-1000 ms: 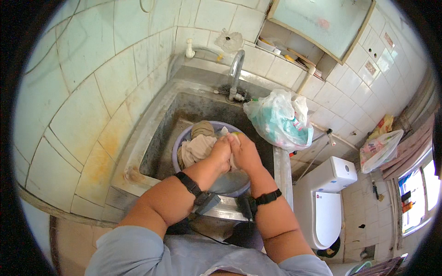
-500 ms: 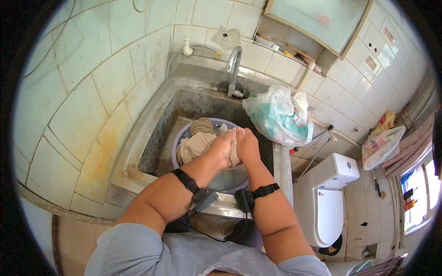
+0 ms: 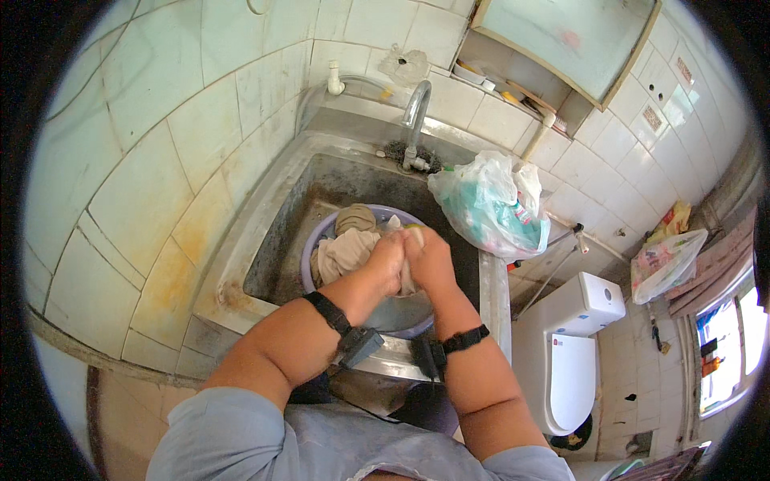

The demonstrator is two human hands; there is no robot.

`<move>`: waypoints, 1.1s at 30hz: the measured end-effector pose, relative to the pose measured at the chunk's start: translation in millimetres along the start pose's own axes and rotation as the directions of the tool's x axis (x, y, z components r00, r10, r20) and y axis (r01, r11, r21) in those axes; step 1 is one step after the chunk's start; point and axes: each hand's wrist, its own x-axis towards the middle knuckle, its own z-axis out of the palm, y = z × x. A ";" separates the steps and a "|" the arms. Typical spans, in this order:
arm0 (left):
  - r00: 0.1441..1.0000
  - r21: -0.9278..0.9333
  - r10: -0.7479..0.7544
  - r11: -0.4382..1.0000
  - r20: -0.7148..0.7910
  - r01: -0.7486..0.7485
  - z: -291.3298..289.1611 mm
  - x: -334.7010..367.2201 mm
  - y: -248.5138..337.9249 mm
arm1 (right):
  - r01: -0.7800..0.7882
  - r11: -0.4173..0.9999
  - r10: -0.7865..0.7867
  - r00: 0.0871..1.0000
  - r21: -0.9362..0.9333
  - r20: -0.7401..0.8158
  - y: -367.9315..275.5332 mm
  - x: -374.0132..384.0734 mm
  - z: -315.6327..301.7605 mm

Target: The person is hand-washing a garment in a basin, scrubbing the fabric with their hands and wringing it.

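Observation:
A round lavender basin (image 3: 307, 260) sits in the sink, with water and a heap of beige cloth (image 3: 346, 250) in it. Over the basin's right part, my left hand (image 3: 386, 261) and my right hand (image 3: 431, 261) are pressed close together. Both are closed on a bunched beige cloth (image 3: 407, 282), whose lower end hangs between them toward the water. A bit of something yellow-green shows at the top of my right fingers; I cannot make out what it is.
The sink (image 3: 277, 188) has a curved metal faucet (image 3: 417, 112) at its back. A plastic bag with teal contents (image 3: 491, 208) rests on the right rim. Further right stands a white toilet (image 3: 571, 377), and a wall cabinet (image 3: 569, 40) hangs above.
My fingers have curled tighter around the cloth, and my right hand has turned inward over it. A yellow-green bit now shows at the right fingers. The whole view has shifted slightly.

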 end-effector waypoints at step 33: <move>0.990 0.253 0.101 0.965 -0.100 -0.072 11.4 2.5 -6.2 | -0.019 0.997 0.033 0.981 0.075 -0.193 27.3 5.2 1.9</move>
